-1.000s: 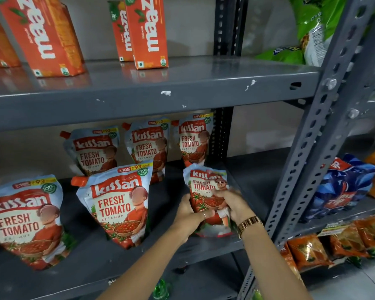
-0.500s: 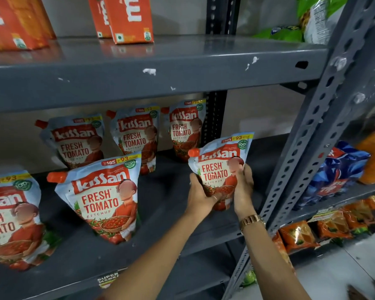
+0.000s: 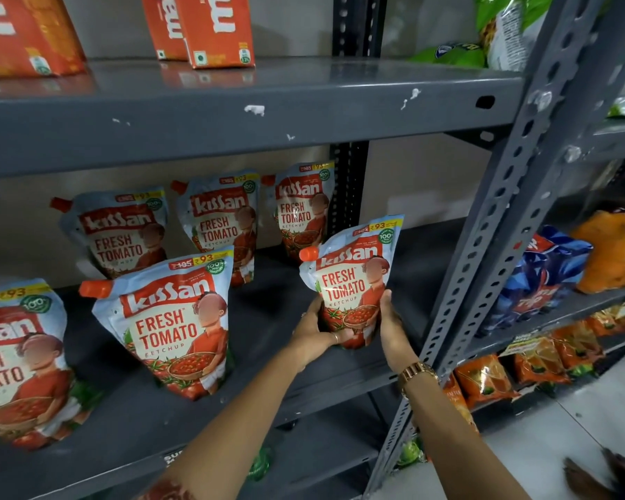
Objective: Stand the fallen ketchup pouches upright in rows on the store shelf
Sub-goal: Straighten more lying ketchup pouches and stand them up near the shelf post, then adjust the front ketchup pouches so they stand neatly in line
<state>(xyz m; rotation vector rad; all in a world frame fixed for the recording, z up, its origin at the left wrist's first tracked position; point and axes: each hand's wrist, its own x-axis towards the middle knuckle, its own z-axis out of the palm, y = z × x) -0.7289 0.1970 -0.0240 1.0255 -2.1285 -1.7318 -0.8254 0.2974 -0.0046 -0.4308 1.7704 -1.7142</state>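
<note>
On the shelf (image 3: 304, 387), fingers (image 3: 313, 321) flank the pouch (image 3: 350, 283).

Red-and-white ketchup pouch (image 3: 350, 279), grey shelf (image 3: 304, 377)

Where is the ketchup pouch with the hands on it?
The held pouch stands at the front row's right end, between both hands, beside the grey upright post.

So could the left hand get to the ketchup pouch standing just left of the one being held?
Probably yes. The left hand is busy gripping the held pouch, but bare shelf lies between it and the neighbouring pouch, with nothing in the way once it lets go.
</note>
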